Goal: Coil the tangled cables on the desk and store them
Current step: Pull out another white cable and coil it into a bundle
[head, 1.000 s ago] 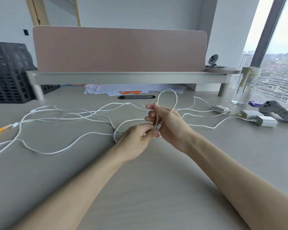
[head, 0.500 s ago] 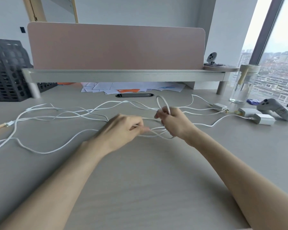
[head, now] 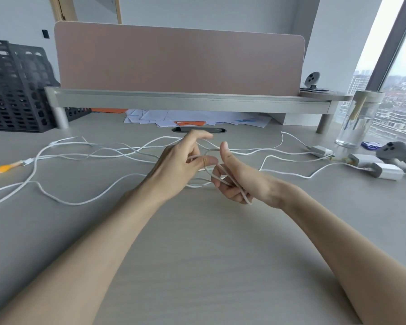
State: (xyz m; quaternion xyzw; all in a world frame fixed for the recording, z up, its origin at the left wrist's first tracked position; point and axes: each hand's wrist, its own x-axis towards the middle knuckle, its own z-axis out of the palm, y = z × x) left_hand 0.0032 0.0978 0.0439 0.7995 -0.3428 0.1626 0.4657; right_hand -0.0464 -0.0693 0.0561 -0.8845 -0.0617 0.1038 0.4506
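Several white cables (head: 99,151) lie tangled across the grey desk (head: 197,254), running from the far left to the chargers on the right. My right hand (head: 242,181) is palm up with its fingers curled round a small coil of white cable (head: 223,178), thumb raised. My left hand (head: 181,165) is just left of it and pinches a strand of the same cable between thumb and fingers, index finger stretched forward. Both hands hover low over the desk's middle.
White chargers (head: 389,171) and an adapter (head: 320,150) lie at the right beside a grey controller (head: 401,153) and a glass jar (head: 359,118). A black crate (head: 14,90) stands at the left. An orange plug (head: 2,167) lies at the far left. Papers (head: 192,118) lie under the shelf riser (head: 188,102).
The right hand has turned palm up with the coil across its fingers. The left hand has lifted and brought a strand toward the coil. The view has shifted slightly.
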